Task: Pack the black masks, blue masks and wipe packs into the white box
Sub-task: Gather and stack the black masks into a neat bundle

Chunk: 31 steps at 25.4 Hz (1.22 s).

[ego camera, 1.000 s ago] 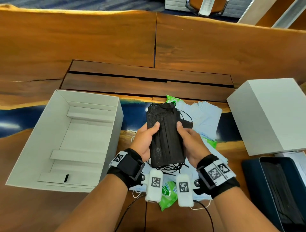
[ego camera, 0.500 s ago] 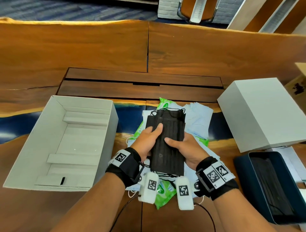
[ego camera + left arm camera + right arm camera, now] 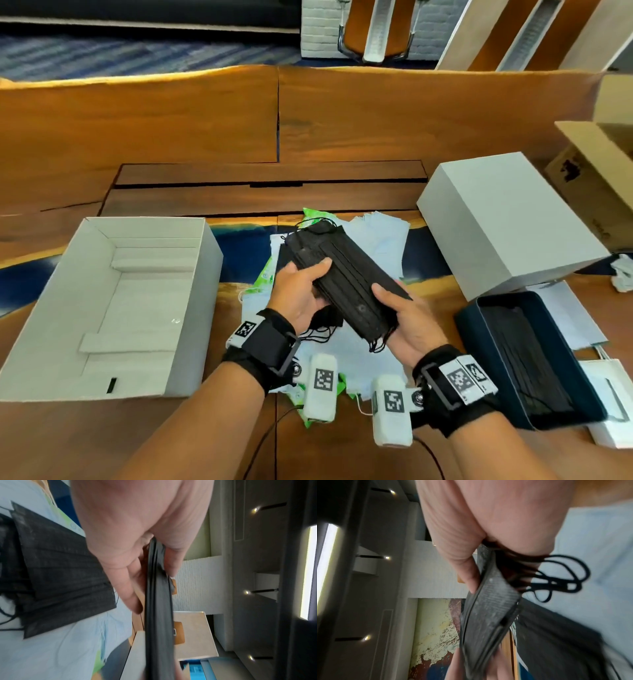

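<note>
I hold a stack of black masks (image 3: 346,277) off the table between both hands: my left hand (image 3: 298,294) pinches one long edge, thumb on top and fingers beneath, and my right hand (image 3: 407,318) clamps the near end the same way, with the ear loops (image 3: 376,342) dangling below my palm. The stack lies slanted above the heap of blue masks (image 3: 376,236) and green wipe packs (image 3: 263,277), and the white box (image 3: 113,305) sits open to my left, nothing packed in it as far as I can see. What worries me most is that the stack is loose, thin sheets held only at the edges; if I ease either pinch while carrying it left, I expect the masks to fan out or slide off one by one. The loops could snag on the loose black mask (image 3: 325,318) lying under my left hand, or on the heap below, and drag things along. The box has raised cardboard ledges inside, so if I lower the stack still slanted, I judge a corner may catch on a ledge or on the near wall and buckle the masks. Another white box (image 3: 507,222) stands closed on my right, and it is not the target.
</note>
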Each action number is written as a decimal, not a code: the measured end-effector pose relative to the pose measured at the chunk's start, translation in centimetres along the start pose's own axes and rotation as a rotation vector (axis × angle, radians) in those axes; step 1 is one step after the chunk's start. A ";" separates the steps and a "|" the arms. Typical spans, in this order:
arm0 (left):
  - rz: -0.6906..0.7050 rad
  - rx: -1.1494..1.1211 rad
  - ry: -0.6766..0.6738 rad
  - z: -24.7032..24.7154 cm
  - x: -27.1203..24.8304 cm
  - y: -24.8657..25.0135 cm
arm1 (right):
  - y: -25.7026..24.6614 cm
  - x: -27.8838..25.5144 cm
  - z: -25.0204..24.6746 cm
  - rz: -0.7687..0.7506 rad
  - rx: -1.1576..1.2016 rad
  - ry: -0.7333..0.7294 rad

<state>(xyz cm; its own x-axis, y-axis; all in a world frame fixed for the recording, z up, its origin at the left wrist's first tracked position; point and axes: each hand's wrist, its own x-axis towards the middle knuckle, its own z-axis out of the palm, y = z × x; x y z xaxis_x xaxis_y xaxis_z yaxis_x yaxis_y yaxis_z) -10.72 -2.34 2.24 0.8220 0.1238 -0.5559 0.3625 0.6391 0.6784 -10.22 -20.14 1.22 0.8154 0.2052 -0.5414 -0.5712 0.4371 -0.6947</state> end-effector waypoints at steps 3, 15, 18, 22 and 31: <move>-0.027 0.066 -0.077 -0.3 0.1 1.3 | -4.0 -0.9 -2.2 -0.045 -0.205 0.071; -0.113 0.446 -0.155 8.8 2.0 -5.0 | -7.3 -2.8 -10.9 -0.211 -0.266 0.278; -0.240 0.342 -0.263 11.6 2.3 -6.8 | -8.0 -3.0 -13.6 -0.324 -0.056 0.392; -0.241 0.351 -0.307 16.1 2.7 -9.3 | -7.3 -4.1 -14.9 -0.303 -0.120 0.391; 0.061 0.909 -0.337 22.6 4.5 -16.0 | -9.4 -6.9 -24.3 -0.347 -0.795 0.607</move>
<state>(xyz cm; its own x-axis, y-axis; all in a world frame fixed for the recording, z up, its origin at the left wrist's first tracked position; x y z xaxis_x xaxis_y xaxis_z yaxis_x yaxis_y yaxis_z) -2.95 -29.16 -0.29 0.8820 -0.1774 -0.4366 0.3996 -0.2096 0.8924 -12.75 -46.95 0.01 0.8876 -0.3888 -0.2472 -0.3923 -0.3564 -0.8480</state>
